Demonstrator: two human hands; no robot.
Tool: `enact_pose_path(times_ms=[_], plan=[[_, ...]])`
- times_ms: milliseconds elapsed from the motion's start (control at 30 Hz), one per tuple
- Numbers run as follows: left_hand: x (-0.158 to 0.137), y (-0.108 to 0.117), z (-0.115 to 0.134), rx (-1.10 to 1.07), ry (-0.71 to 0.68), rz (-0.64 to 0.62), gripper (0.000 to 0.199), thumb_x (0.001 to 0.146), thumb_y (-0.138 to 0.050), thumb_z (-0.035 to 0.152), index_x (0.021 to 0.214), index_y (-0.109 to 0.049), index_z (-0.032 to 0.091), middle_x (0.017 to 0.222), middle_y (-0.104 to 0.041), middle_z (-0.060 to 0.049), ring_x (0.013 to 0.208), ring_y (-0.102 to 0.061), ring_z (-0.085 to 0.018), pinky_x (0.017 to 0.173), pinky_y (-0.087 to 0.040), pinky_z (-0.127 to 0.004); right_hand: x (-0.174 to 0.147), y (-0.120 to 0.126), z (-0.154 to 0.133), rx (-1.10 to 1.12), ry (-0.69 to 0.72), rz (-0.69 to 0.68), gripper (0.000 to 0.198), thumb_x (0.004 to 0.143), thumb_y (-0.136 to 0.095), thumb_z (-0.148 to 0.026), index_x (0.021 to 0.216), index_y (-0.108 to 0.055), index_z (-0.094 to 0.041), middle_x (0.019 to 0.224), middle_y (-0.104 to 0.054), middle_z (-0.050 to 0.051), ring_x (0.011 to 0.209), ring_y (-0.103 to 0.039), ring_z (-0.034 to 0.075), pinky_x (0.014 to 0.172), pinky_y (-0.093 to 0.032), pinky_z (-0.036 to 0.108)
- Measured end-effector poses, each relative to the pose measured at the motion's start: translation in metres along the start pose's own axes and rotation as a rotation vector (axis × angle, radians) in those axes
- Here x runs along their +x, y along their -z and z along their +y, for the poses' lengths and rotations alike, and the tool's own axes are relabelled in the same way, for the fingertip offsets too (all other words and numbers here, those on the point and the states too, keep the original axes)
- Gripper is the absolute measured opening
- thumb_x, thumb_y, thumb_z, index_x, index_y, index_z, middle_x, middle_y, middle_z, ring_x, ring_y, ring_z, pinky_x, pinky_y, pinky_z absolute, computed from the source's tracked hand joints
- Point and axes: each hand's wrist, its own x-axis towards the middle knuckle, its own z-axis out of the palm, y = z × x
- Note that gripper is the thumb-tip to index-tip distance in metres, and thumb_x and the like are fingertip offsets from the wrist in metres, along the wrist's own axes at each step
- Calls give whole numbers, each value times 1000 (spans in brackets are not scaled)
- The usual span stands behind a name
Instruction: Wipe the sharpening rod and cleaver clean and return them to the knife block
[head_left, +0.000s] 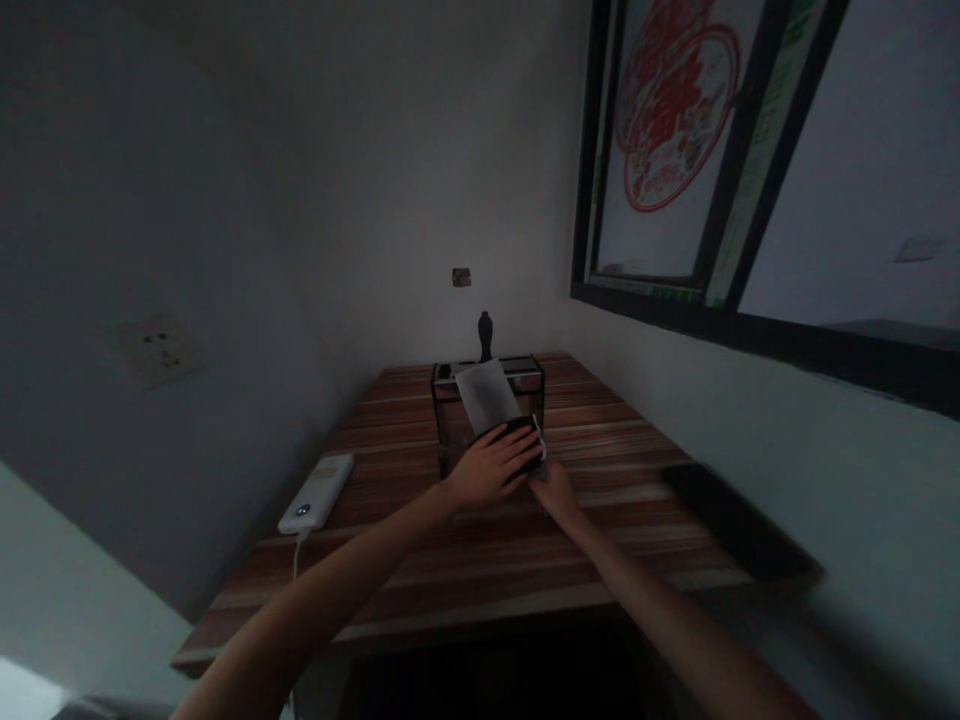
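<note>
My left hand (491, 468) lies across a black object (525, 428) with a rounded edge, its fingers wrapped over the front. A pale sheet (487, 395), apparently paper, sticks up behind that hand and leans left; its lower end is hidden. Just to the right, my right hand (553, 488) is closed at the lower right of the black object. What it grips is mostly covered, though a small grey part and a bit of red show beside the fingers. A thin white strip (538, 437) curves along the black object's right side.
Behind my hands stands a small black-framed rack (541, 385) with a dark vase-shaped item (485, 335) at its back. A white power bank (319, 492) with a cable lies left on the wood-patterned table (405, 575). A flat dark slab (739, 520) lies right, by the wall.
</note>
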Motion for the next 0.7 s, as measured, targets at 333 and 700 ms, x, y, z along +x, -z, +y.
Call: enact_pose_path(times_ms=[333, 700], plan=[[-6, -11, 20, -66, -2, -11, 53, 90, -39, 35, 140, -27, 21, 149, -25, -5, 138, -18, -17, 113, -17, -39, 0, -2, 9, 84, -8, 45, 18, 69, -51, -27, 78, -63, -18, 67, -67, 6, 65, -64, 21, 55, -51, 27], [-7, -8, 17, -47, 7, -22, 51, 92, -35, 37, 140, -27, 22, 149, -26, -3, 138, -18, -16, 113, -17, -37, 0, -1, 3, 33, 16, 46, 26, 71, -51, -27, 89, -64, -15, 73, -69, 9, 69, -64, 22, 57, -50, 27]])
